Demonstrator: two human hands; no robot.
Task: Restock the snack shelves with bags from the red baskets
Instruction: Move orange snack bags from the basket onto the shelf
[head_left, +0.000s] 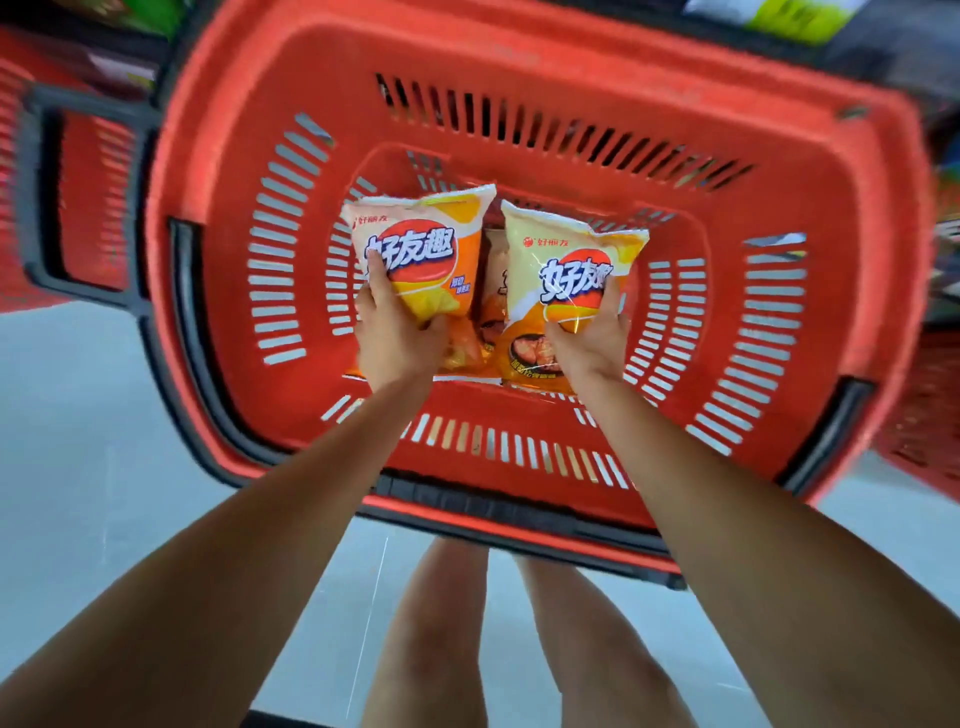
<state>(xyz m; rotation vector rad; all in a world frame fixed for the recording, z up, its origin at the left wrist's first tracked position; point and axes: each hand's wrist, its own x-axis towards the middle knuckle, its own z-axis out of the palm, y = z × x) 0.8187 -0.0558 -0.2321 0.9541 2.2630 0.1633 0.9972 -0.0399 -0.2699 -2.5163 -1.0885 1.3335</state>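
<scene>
Two chip bags lifted inside the red basket (519, 98), side by side, top corners nearly touching. On the left, orange-and-white chip bag (415, 244), pinched at its lower edge by left hand (395, 338): thumb across the front, fingers curled behind. On the right, pale yellow chip bag (561, 260), gripped at its lower right corner by right hand (592, 348), fingers wrapped round the edge. Beneath and between, more snack bags (491, 317) lying on the basket bottom, partly hidden. Black handle (182, 291) folded down along the left rim. To the left, second red basket (88, 208); at far right, edge of a third basket (924, 415), blurred. Below all, pale tiled floor (78, 415) and bare legs (431, 649).
</scene>
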